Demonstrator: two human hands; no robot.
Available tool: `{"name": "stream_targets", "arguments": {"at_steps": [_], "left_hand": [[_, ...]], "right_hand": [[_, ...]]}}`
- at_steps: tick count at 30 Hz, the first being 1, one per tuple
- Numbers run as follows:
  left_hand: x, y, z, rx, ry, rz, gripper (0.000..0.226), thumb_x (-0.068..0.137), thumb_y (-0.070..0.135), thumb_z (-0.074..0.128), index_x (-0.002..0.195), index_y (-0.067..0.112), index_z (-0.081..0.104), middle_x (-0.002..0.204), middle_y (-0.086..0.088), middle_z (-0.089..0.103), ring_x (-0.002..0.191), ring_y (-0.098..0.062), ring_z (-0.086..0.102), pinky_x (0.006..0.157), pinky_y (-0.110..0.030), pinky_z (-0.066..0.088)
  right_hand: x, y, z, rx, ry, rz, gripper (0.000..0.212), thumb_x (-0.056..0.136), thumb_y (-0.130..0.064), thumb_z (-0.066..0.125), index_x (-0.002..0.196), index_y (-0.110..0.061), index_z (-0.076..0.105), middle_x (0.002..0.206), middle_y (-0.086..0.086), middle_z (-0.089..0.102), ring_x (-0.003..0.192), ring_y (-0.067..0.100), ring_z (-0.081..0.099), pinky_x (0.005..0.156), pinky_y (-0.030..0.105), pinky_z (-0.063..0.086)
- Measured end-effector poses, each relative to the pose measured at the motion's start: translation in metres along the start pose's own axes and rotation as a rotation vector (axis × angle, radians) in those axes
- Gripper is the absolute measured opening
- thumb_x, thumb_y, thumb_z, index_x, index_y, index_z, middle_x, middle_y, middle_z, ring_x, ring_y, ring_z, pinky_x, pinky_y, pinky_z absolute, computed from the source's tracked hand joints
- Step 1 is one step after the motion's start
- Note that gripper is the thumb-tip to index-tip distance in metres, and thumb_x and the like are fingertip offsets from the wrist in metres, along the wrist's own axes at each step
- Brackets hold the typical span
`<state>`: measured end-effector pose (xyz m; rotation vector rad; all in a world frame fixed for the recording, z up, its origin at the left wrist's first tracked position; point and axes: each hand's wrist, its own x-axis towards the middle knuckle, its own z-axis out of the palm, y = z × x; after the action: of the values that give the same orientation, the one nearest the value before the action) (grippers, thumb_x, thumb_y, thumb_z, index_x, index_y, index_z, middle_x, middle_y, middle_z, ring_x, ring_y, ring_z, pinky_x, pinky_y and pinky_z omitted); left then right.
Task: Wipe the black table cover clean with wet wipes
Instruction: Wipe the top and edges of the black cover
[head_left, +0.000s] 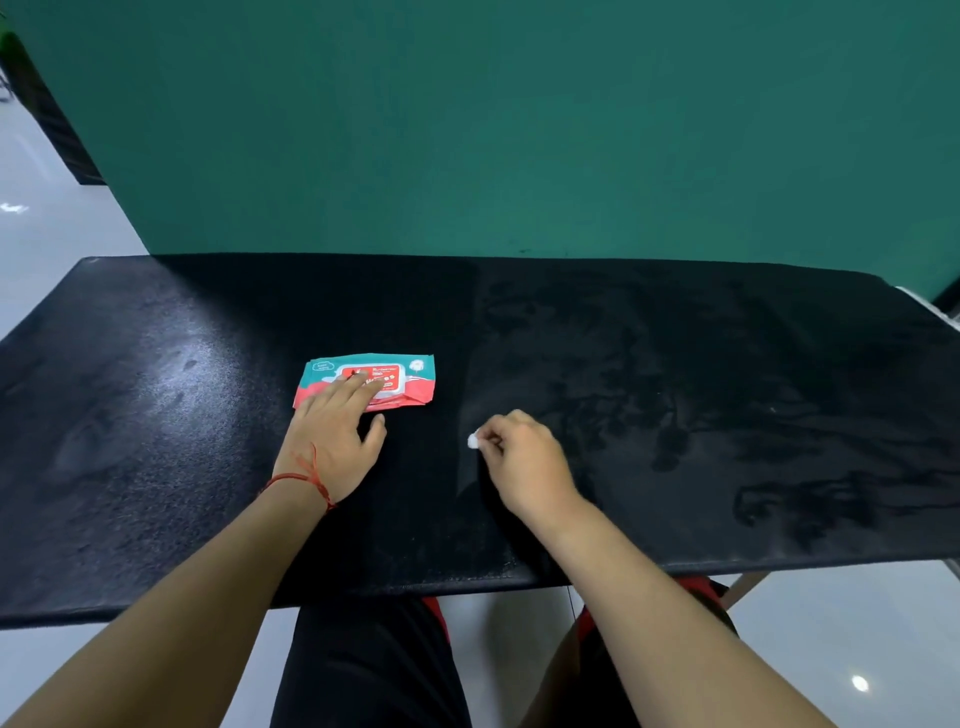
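A flat teal and red pack of wet wipes (410, 375) lies on the black table cover (675, 415), left of centre. My left hand (332, 436) rests on the pack's near left part with straight fingers spread over the red lid. My right hand (522, 462) hovers low over the cover just right of the pack, fingers curled, pinching a small crumpled white wipe (472, 441) at its fingertips. The cover's right half shows dark wet streaks, and its left half looks dusty grey.
A green wall (519, 130) stands directly behind the table. The table's near edge runs just above my lap. Pale tiled floor (47, 223) shows at the left and below the table.
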<state>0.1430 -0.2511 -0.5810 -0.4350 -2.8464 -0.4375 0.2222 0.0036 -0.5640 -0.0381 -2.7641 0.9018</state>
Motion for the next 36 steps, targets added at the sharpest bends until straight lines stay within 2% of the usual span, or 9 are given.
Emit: {"name": "stream_targets", "arguments": {"at_steps": [7,10,13,17,22,26,28,31,36], "left_hand": [[0.000,0.000,0.001,-0.022,0.000,-0.007,0.053,0.103,0.040,0.051,0.155,0.028,0.047,0.163,0.002,0.044,0.154,-0.020,0.034,0.127,-0.046,0.026],[0.000,0.001,0.001,-0.010,-0.004,-0.013,0.054,0.104,0.042,0.050,0.156,0.028,0.046,0.163,0.003,0.044,0.154,-0.020,0.033,0.127,-0.048,0.026],[0.000,0.002,0.002,-0.006,0.001,-0.011,0.053,0.103,0.041,0.051,0.155,0.028,0.047,0.162,0.002,0.045,0.153,-0.021,0.035,0.127,-0.048,0.027],[-0.001,0.002,0.001,0.001,0.000,-0.015,0.053,0.104,0.042,0.050,0.154,0.028,0.047,0.162,0.003,0.045,0.152,-0.020,0.037,0.127,-0.047,0.027],[-0.001,0.003,-0.001,-0.003,0.003,-0.014,0.052,0.103,0.041,0.050,0.154,0.028,0.048,0.161,0.003,0.046,0.152,-0.020,0.037,0.127,-0.046,0.027],[0.000,0.002,-0.001,-0.007,-0.005,-0.018,0.053,0.103,0.041,0.050,0.154,0.029,0.047,0.162,0.004,0.044,0.153,-0.019,0.035,0.127,-0.047,0.027],[0.000,0.002,0.001,-0.011,-0.013,-0.024,0.053,0.104,0.042,0.050,0.155,0.029,0.046,0.163,0.005,0.042,0.154,-0.018,0.033,0.128,-0.047,0.026],[0.000,0.002,0.002,-0.004,-0.019,-0.028,0.054,0.104,0.043,0.048,0.156,0.029,0.046,0.164,0.005,0.041,0.155,-0.018,0.031,0.128,-0.048,0.025],[0.001,-0.001,0.004,0.007,-0.017,-0.006,0.058,0.101,0.048,0.037,0.155,0.028,0.047,0.163,0.005,0.044,0.155,-0.016,0.032,0.128,-0.046,0.026]], "right_hand": [[-0.043,-0.006,-0.006,0.097,-0.241,-0.180,0.009,0.096,-0.022,0.072,0.097,-0.029,0.078,0.097,-0.011,0.066,0.085,0.009,0.066,0.078,0.028,0.056],[-0.025,0.027,-0.027,0.083,-0.125,-0.047,0.012,0.091,-0.019,0.079,0.089,-0.031,0.080,0.088,-0.012,0.068,0.074,0.007,0.067,0.072,0.026,0.057],[0.011,0.050,-0.041,0.070,-0.025,0.120,0.022,0.091,-0.018,0.074,0.075,-0.032,0.068,0.085,-0.011,0.073,0.062,0.007,0.067,0.066,0.034,0.060],[0.046,0.042,-0.029,0.053,0.022,0.188,0.023,0.094,-0.019,0.072,0.073,-0.028,0.065,0.078,-0.010,0.072,0.069,0.010,0.068,0.068,0.032,0.058],[0.047,0.004,0.003,0.013,-0.038,0.070,0.010,0.095,-0.019,0.072,0.086,-0.024,0.073,0.092,-0.006,0.068,0.085,0.017,0.068,0.075,0.034,0.056],[0.016,-0.014,0.009,0.094,-0.192,-0.085,0.010,0.094,-0.020,0.072,0.088,-0.027,0.074,0.093,-0.008,0.068,0.082,0.011,0.066,0.078,0.036,0.057],[0.006,-0.009,-0.001,0.130,-0.280,-0.139,0.009,0.094,-0.019,0.075,0.088,-0.026,0.076,0.089,-0.007,0.067,0.076,0.012,0.067,0.072,0.033,0.058],[0.024,0.017,-0.024,0.188,-0.256,-0.026,0.012,0.093,-0.018,0.081,0.082,-0.020,0.076,0.084,-0.007,0.072,0.057,0.012,0.069,0.059,0.032,0.061],[0.091,0.051,-0.039,0.165,-0.049,0.230,0.021,0.097,-0.019,0.074,0.076,-0.016,0.073,0.081,-0.009,0.078,0.056,0.012,0.071,0.068,0.040,0.064]]}}
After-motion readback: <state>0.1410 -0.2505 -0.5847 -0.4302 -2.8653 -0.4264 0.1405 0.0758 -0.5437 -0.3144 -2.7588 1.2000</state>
